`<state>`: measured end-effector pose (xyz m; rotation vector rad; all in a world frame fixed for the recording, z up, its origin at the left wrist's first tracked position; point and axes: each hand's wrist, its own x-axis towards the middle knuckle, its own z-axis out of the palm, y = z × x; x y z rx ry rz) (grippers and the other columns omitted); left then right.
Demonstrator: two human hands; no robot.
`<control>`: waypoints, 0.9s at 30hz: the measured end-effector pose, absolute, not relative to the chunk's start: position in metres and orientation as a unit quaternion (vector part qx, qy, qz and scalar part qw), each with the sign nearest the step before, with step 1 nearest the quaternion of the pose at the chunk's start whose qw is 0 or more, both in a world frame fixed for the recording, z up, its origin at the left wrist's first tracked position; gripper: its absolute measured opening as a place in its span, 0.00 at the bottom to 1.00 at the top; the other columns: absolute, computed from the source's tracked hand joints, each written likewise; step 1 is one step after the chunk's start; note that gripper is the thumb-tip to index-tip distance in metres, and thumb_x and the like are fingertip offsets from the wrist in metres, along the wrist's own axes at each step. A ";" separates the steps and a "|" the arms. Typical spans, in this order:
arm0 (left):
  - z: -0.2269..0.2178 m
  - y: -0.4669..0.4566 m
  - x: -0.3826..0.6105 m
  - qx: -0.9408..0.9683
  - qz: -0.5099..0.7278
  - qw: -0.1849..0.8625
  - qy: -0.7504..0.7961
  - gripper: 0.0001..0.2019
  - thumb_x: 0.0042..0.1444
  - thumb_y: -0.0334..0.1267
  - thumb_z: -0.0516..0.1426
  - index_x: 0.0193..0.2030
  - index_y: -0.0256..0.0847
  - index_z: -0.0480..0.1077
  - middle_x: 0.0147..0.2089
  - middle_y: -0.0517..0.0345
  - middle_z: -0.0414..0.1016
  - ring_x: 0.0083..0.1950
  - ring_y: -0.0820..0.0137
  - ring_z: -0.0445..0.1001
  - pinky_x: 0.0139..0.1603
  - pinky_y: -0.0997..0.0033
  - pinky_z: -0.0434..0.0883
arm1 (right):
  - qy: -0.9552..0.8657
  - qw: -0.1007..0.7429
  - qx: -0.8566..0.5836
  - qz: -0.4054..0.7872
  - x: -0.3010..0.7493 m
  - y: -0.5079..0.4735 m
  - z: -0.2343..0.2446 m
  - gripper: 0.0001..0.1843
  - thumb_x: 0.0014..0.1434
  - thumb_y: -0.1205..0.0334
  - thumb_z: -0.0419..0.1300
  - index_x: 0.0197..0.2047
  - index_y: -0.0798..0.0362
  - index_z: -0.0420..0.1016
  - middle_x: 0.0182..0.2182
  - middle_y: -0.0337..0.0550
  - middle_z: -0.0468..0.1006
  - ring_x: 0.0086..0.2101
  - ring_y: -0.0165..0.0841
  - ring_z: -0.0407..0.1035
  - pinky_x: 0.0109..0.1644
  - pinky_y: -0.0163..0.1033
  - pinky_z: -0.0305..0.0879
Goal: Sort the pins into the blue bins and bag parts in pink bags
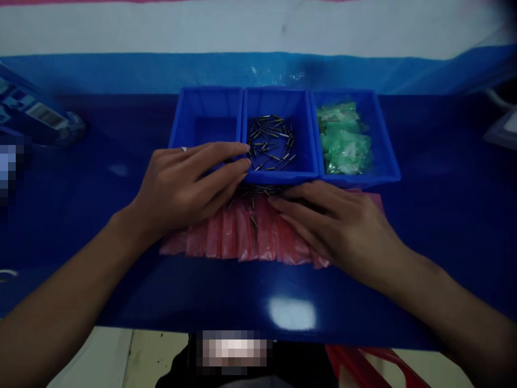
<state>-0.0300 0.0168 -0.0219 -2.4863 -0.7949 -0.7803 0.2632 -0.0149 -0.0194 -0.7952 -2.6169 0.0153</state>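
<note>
Three blue plastic bins stand side by side on the table. Loose pop rivets (271,141) lie in the middle bin (283,175), with more dark rivets (252,203) spilled just in front of it on a row of pink plastic bags (230,237). My left hand (194,186) reaches across the front of the left bin (210,102), its fingers stretched toward the middle bin's front left corner; its thumb is hidden. Over the right part of the bags rests my right hand (335,215), fingers extended and apart, tips at the spilled rivets. Nothing shows held in either hand.
Green plastic packets (346,145) fill part of the right bin (383,161). A blue package with a barcode (38,110) is at the left. Something pale (503,129) sits at the right edge. The blue table's (226,293) front edge and a red stool or chair (363,366) are below.
</note>
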 end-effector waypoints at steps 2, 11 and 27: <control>-0.021 0.016 -0.030 -0.892 -0.281 0.209 -0.286 0.10 0.71 0.33 0.63 0.56 0.44 0.77 0.59 0.56 0.85 0.47 0.68 0.88 0.40 0.70 0.83 | -0.938 0.197 -0.283 0.018 0.264 -0.015 -0.023 0.16 0.70 0.73 0.60 0.59 0.59 0.80 0.48 0.51 0.84 0.45 0.40 0.81 0.44 0.45 0.83; -0.022 0.018 -0.031 -0.890 -0.287 0.212 -0.283 0.09 0.71 0.35 0.64 0.56 0.45 0.78 0.59 0.59 0.85 0.45 0.70 0.88 0.33 0.69 0.79 | -0.842 0.336 -0.405 0.116 0.258 -0.023 -0.011 0.04 0.70 0.63 0.68 0.44 0.43 0.83 0.35 0.33 0.86 0.32 0.30 0.79 0.36 0.39 0.76; -0.025 0.018 -0.036 -0.895 -0.285 0.199 -0.278 0.12 0.71 0.34 0.65 0.59 0.43 0.77 0.61 0.58 0.84 0.48 0.71 0.87 0.40 0.72 0.81 | -0.937 0.199 -0.286 -0.036 0.267 -0.012 -0.021 0.15 0.69 0.73 0.62 0.57 0.58 0.81 0.47 0.49 0.86 0.41 0.42 0.83 0.34 0.44 0.75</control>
